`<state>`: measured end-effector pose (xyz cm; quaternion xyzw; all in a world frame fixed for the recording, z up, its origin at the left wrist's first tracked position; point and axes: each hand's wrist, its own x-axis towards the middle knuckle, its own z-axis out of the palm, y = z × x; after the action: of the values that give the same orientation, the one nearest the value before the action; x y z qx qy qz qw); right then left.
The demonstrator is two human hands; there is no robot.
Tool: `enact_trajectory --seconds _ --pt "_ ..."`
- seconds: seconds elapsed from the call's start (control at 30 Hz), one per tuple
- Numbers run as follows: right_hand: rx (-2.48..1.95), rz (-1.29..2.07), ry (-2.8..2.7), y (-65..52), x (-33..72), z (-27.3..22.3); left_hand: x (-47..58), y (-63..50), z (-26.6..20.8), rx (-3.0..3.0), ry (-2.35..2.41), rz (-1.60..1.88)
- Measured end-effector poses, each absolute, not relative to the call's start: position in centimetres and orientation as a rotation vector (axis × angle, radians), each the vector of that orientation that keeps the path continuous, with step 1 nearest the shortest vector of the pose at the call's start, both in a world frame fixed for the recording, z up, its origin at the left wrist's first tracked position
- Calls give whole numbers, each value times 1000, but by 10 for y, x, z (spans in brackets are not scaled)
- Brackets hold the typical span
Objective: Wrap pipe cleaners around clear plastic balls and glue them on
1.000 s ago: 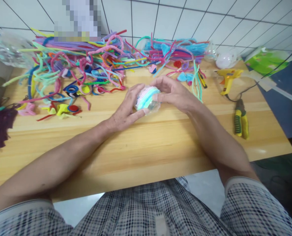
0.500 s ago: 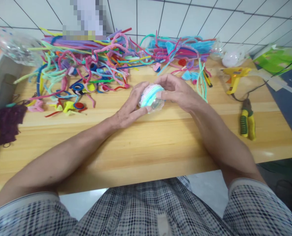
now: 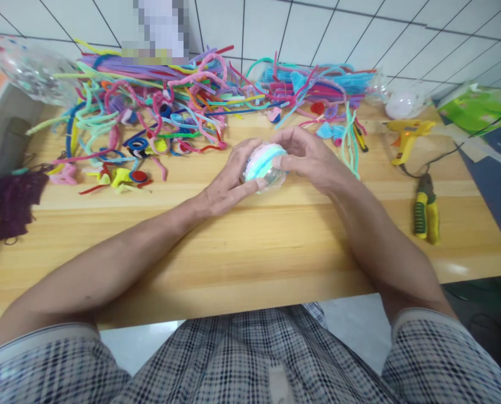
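- Your grip is two-handed, clasped round a striped clear ball (image 3: 262, 161), left hand (image 3: 225, 188) cupping its left side and right hand (image 3: 312, 160) its right.
- Wooden surface (image 3: 233, 264) spreads beneath your forearms.
- Beyond your hands, along the wall, lies a heap of fuzzy stems (image 3: 149, 77).
- To your right sit a yellow glue gun (image 3: 408, 133) and, closer to you, pliers (image 3: 421, 210).
- Directly between your palms, the ball shows no clear long axis; neither hand is nearer.
- Your right thumb (image 3: 286, 164) touches its upper right, your left thumb (image 3: 250, 189) its near side.
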<state>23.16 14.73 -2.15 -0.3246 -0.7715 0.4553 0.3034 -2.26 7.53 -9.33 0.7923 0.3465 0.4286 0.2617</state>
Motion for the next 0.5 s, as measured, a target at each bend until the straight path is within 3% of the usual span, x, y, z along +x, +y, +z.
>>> enact_trajectory --seconds 0.5 --pt "-879 1075 -2135 131 230 -11 -17 79 -101 2134 850 1278"
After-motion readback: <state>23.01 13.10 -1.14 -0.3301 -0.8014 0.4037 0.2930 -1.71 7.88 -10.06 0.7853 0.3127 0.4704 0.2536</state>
